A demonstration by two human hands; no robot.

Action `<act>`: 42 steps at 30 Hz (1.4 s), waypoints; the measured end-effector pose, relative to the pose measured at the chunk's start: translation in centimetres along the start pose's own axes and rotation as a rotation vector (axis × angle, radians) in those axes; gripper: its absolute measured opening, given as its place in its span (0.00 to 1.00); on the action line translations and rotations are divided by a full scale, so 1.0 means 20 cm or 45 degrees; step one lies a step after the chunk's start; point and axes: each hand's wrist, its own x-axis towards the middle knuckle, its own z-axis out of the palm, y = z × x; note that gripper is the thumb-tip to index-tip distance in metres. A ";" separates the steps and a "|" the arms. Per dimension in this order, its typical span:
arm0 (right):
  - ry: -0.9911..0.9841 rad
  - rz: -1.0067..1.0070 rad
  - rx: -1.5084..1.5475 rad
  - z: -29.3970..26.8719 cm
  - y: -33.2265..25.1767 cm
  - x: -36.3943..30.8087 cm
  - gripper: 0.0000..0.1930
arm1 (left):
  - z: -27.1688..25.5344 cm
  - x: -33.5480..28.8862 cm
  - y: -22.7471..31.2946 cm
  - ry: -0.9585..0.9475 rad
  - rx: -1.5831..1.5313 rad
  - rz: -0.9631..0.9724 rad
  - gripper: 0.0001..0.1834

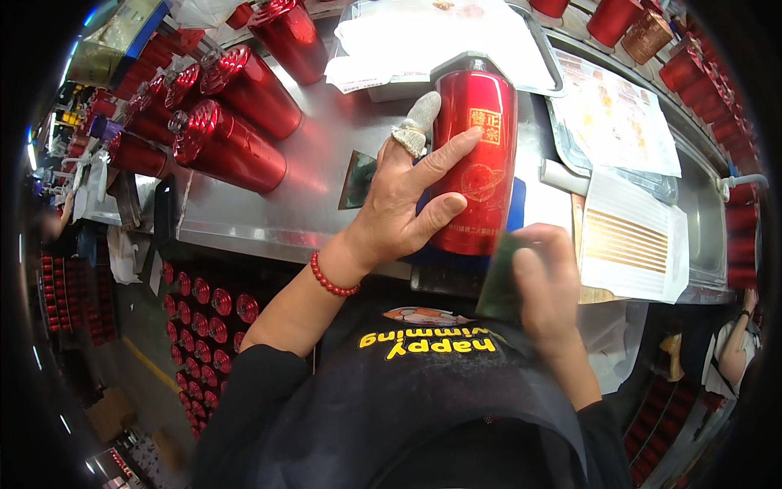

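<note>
A glossy red bottle [479, 183] with gold characters and a heart-like design lies on the bench, its neck pointing away from me. My left hand [399, 191] rests on its left side, fingers stretched out and spread; one fingertip touches the gold characters. A knitted finger cover [419, 122] sheathes one of its fingers. Close to the bottle's base, my right hand [547, 273], slightly blurred, pinches a dark green flat scraper [502, 281]. Whether the scraper's edge touches the bottle I cannot tell.
Several red bottles [232, 147] stand at the left of the metal bench [244, 216]. A dark green square [358, 179] lies left of my hand. White sheets [440, 37] cover a tray at the back. Right are a sheet with gold strips [631, 236] and a sink [709, 220].
</note>
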 end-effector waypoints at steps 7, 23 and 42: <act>-0.092 -0.478 -0.614 -0.05 0.01 0.26 0.33 | -0.01 0.03 0.02 -0.023 0.126 -0.005 0.32; -0.227 -0.483 -0.673 -0.01 0.10 0.31 0.28 | -0.03 0.04 0.02 -0.038 0.180 -0.004 0.32; 0.106 -0.004 -0.142 -0.08 0.16 0.36 0.09 | -0.02 0.03 0.01 -0.051 0.134 -0.012 0.32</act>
